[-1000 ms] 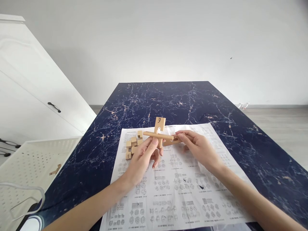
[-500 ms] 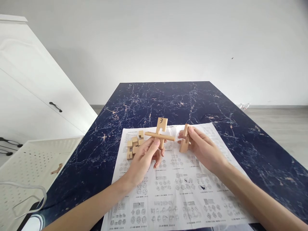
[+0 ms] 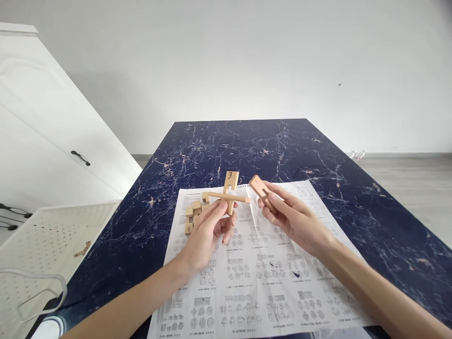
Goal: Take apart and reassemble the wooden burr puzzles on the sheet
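I see a wooden cross (image 3: 229, 196), black-marked end up; near its right, apart, a notched wooden block (image 3: 259, 187), tilted.

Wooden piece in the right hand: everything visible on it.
The wooden piece is a light-brown bar that looks like wood, notched near its middle. It is tilted, upper end leaning left. The right hand grips its lower part, hiding some of it, above the printed sheet. It is apart from the crossed pieces in the left hand.
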`<action>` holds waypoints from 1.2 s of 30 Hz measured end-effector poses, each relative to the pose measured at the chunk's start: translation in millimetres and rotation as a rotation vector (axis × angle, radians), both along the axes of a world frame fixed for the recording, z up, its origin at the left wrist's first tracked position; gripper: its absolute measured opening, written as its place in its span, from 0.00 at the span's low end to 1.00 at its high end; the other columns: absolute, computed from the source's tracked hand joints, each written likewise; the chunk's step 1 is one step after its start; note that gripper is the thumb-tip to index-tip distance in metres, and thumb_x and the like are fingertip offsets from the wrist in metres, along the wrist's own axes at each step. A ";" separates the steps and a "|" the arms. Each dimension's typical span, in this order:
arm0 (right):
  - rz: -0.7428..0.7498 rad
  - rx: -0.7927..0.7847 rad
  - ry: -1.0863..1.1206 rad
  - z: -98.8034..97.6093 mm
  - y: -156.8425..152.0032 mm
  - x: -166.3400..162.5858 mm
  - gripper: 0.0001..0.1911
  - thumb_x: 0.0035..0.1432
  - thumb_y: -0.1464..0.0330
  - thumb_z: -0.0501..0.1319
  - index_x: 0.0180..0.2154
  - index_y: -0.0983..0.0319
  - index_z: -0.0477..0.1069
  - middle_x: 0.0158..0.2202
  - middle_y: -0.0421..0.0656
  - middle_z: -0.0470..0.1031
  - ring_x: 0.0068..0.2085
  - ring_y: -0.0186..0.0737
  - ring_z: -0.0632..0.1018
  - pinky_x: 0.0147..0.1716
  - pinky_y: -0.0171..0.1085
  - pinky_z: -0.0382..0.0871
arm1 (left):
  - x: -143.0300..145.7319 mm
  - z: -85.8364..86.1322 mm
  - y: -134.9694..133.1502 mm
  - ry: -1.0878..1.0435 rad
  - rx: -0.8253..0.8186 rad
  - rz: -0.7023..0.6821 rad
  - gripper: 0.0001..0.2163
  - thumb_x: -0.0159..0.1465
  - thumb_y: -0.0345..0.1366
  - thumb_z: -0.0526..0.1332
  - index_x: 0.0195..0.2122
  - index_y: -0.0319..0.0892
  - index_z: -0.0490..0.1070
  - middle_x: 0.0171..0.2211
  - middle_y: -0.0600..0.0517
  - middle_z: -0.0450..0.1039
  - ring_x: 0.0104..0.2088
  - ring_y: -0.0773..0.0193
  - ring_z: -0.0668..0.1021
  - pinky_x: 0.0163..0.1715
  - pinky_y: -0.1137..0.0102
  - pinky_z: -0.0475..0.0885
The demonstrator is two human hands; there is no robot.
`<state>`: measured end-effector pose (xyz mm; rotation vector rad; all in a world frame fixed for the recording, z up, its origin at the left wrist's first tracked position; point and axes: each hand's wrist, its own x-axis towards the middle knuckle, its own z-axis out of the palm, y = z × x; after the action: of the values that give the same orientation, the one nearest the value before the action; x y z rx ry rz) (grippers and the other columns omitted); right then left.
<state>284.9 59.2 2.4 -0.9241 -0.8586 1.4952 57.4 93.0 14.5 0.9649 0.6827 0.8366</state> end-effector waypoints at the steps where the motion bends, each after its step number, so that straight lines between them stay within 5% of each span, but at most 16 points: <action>1: 0.007 -0.010 0.011 1.2 -0.5 -0.3 0.18 0.72 0.56 0.70 0.58 0.53 0.79 0.40 0.40 0.74 0.32 0.32 0.68 0.34 0.32 0.72 | -0.2 0.0 0.6 -0.017 -0.026 0.006 0.17 0.71 0.51 0.69 0.40 0.40 0.74 0.29 0.56 0.71 0.19 0.75 0.66 0.21 0.75 0.61; 9: 0.099 0.026 0.106 9.1 -6.0 0.6 0.14 0.70 0.64 0.73 0.56 0.55 0.80 0.46 0.42 0.80 0.40 0.32 0.79 0.46 0.31 0.79 | -0.8 -1.4 6.0 -0.110 -0.143 0.008 0.16 0.70 0.48 0.70 0.38 0.39 0.75 0.28 0.56 0.70 0.17 0.76 0.65 0.19 0.76 0.62; 17: 0.276 0.187 0.056 -1.3 -6.8 -7.6 0.17 0.77 0.60 0.66 0.62 0.51 0.69 0.34 0.38 0.83 0.32 0.36 0.85 0.33 0.35 0.82 | 0.1 -0.9 4.0 -0.096 -0.105 -0.044 0.15 0.72 0.47 0.67 0.37 0.39 0.73 0.26 0.56 0.70 0.18 0.74 0.67 0.21 0.75 0.64; 36: 0.350 0.265 0.001 3.4 -12.2 -12.8 0.16 0.82 0.62 0.58 0.65 0.54 0.68 0.42 0.41 0.79 0.36 0.38 0.85 0.35 0.38 0.78 | 1.2 1.1 4.8 -0.070 -0.045 -0.159 0.19 0.74 0.49 0.64 0.33 0.39 0.73 0.27 0.55 0.69 0.19 0.72 0.68 0.22 0.73 0.65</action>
<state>272.1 47.0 5.8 -0.5970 -1.2324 1.6250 58.6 97.8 15.5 0.9323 0.5547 0.7084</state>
